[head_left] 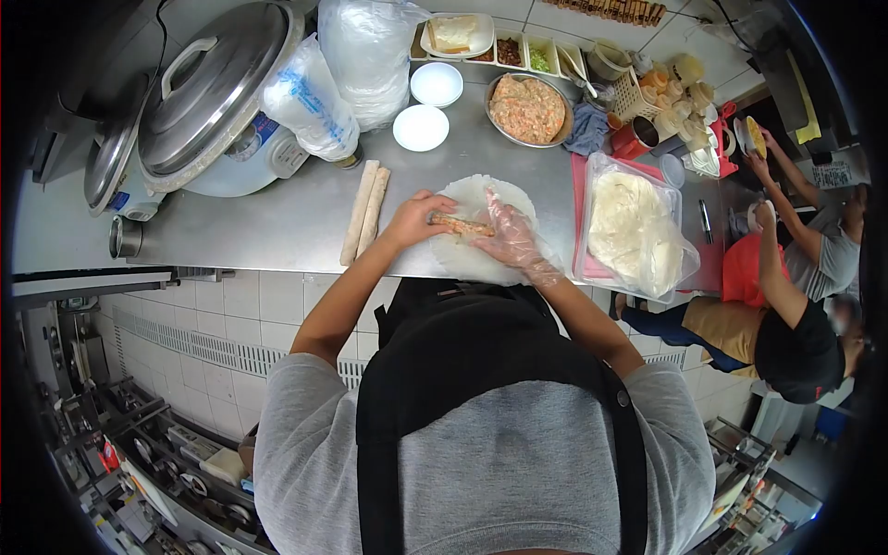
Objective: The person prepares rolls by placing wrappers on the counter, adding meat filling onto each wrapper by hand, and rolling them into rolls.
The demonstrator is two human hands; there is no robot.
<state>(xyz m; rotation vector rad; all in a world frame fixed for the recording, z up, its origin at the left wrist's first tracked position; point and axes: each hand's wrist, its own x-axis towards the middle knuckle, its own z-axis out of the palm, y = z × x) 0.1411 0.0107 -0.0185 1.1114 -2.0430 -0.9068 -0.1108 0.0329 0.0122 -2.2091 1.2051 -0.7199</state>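
A thin, round, whitish wrapper (pixel 511 191) lies on the steel counter in front of me. Across its middle runs a narrow strip of meat filling (pixel 461 225) with orange flecks. My left hand (pixel 413 219), bare, has its thumb and fingers closed around the strip's left end. At the other end, my right hand (pixel 511 242) wears a clear plastic glove and presses its curled fingers around the filling. Two long pale rolls (pixel 364 213) lie side by side left of my left hand. Beyond the wrapper stands a metal bowl of orange-flecked meat filling (pixel 530 109).
A clear plastic container (pixel 581 250) with a pale stack of wrappers sits on the right. Two white bowls (pixel 421 128), bagged packages (pixel 370 65) and a large lidded pot (pixel 222 102) stand left and back. Co-workers (pixel 786 287) stand at far right.
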